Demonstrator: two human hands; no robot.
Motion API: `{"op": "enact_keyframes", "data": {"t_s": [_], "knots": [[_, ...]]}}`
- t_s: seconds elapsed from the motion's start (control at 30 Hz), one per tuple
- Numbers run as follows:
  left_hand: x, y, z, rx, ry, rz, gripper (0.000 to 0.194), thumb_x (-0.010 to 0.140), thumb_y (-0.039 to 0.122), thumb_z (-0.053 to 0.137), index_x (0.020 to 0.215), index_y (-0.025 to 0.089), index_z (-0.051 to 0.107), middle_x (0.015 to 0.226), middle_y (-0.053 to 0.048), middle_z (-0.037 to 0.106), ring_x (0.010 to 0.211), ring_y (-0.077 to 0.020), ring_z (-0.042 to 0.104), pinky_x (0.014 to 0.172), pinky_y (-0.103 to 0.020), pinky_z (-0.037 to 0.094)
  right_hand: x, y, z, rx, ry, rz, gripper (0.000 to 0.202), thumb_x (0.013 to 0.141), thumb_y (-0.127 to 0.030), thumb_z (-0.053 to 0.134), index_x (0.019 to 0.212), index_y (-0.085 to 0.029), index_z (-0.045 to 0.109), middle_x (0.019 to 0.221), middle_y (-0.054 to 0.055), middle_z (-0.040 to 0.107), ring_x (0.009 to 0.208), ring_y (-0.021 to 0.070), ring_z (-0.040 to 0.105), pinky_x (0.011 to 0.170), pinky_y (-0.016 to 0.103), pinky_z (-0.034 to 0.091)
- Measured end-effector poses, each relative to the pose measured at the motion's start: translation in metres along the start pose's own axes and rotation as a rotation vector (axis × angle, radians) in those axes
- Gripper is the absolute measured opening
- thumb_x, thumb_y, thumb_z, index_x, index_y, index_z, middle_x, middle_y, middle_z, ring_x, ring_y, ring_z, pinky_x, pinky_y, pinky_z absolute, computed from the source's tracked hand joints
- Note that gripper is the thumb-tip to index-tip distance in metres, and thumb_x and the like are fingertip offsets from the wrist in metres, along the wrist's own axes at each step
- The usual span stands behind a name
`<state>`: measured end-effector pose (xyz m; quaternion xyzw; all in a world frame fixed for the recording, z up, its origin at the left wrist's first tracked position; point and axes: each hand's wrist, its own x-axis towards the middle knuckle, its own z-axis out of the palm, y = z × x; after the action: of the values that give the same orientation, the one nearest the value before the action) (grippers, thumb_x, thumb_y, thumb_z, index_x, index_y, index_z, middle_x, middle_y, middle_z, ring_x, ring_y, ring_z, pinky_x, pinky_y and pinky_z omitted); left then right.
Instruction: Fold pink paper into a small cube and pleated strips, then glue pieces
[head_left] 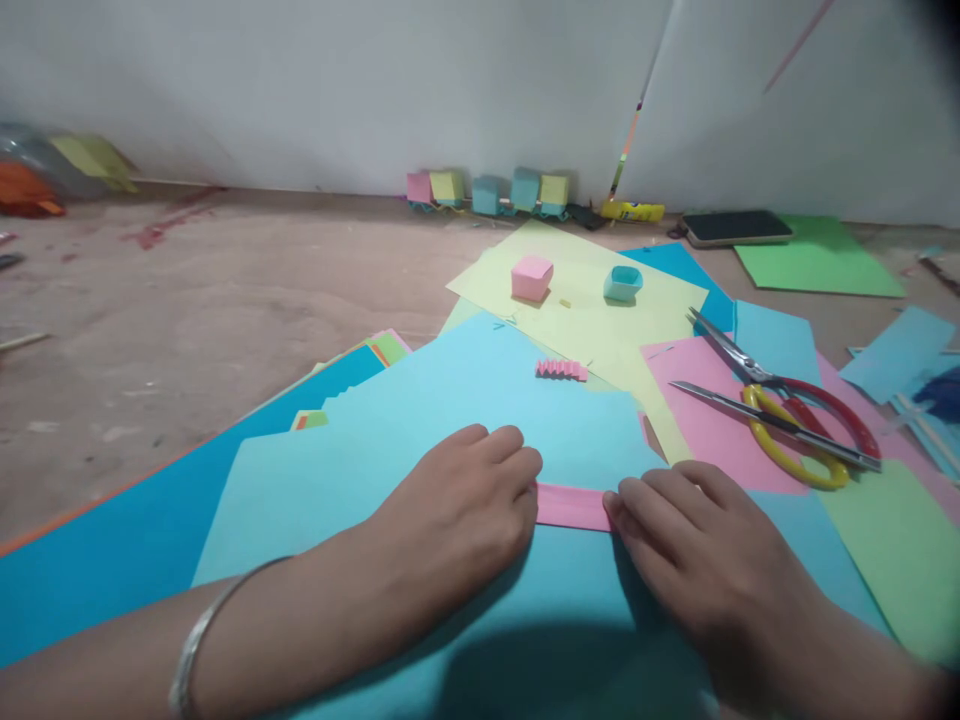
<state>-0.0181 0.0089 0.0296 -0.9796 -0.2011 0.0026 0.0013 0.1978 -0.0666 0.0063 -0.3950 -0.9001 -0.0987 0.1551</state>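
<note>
A narrow pink paper strip (574, 507) stretches between my two hands, over a light blue sheet (420, 400). My left hand (469, 500), fingers curled, holds the strip's left end. At the right end my right hand (690, 540) pinches it between closed fingers. A small pink accordion-folded piece (561, 370) lies beyond the strip. Farther back, a pink paper box (532, 278) and an open teal paper box (623, 283) sit on a pale yellow sheet (577, 320).
Red-handled scissors (795, 385) and yellow-handled scissors (784, 430) lie crossed on a pink sheet (697, 430) at the right. By the wall stand small paper cubes (486, 194), a yellow tube (634, 211) and a dark phone (739, 227). Darker blue sheets (172, 520) spread left.
</note>
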Motion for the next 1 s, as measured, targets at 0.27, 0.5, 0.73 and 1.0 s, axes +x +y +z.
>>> {"op": "enact_keyframes", "data": {"t_s": [0.27,0.5,0.73,1.0], "knots": [[-0.002,0.024,0.006,0.057,0.007,-0.011,0.015,0.091,0.016,0.053,0.081,0.015,0.064,0.072,-0.005,0.059,0.063,-0.0197,0.046,0.052,-0.033,0.024,-0.006,-0.014,0.004,-0.096,-0.081,0.076,0.032,0.082,0.0,0.043,0.064,-0.016,0.063,0.074,0.011,0.058,0.068,0.022,0.044,0.062,0.038,0.032],[0.001,0.027,0.01,0.078,-0.048,-0.003,0.04,0.095,0.044,0.052,0.115,0.011,0.063,0.086,-0.007,0.066,0.071,-0.0194,0.052,0.056,-0.034,0.027,-0.01,-0.022,0.01,-0.221,-0.1,0.047,0.034,0.082,-0.004,0.041,0.103,-0.005,0.068,0.087,0.017,0.064,0.076,0.0259,0.049,0.065,0.041,0.037],[0.002,0.026,0.009,0.09,-0.064,0.001,0.034,0.094,0.04,0.056,0.112,0.013,0.064,0.086,-0.006,0.065,0.072,-0.0192,0.053,0.058,-0.034,0.028,-0.006,-0.025,0.012,-0.253,-0.106,0.06,0.042,0.085,-0.006,0.042,0.123,-0.002,0.06,0.089,0.015,0.065,0.081,0.0271,0.051,0.07,0.044,0.038],[0.003,0.025,0.006,0.075,-0.091,-0.023,0.04,0.09,0.045,0.061,0.113,0.013,0.063,0.08,-0.004,0.063,0.071,-0.0198,0.053,0.057,-0.034,0.027,-0.016,-0.022,0.008,-0.379,-0.174,0.055,0.035,0.079,-0.002,0.044,0.101,-0.003,0.071,0.089,0.02,0.067,0.071,0.0268,0.048,0.07,0.048,0.04]]}}
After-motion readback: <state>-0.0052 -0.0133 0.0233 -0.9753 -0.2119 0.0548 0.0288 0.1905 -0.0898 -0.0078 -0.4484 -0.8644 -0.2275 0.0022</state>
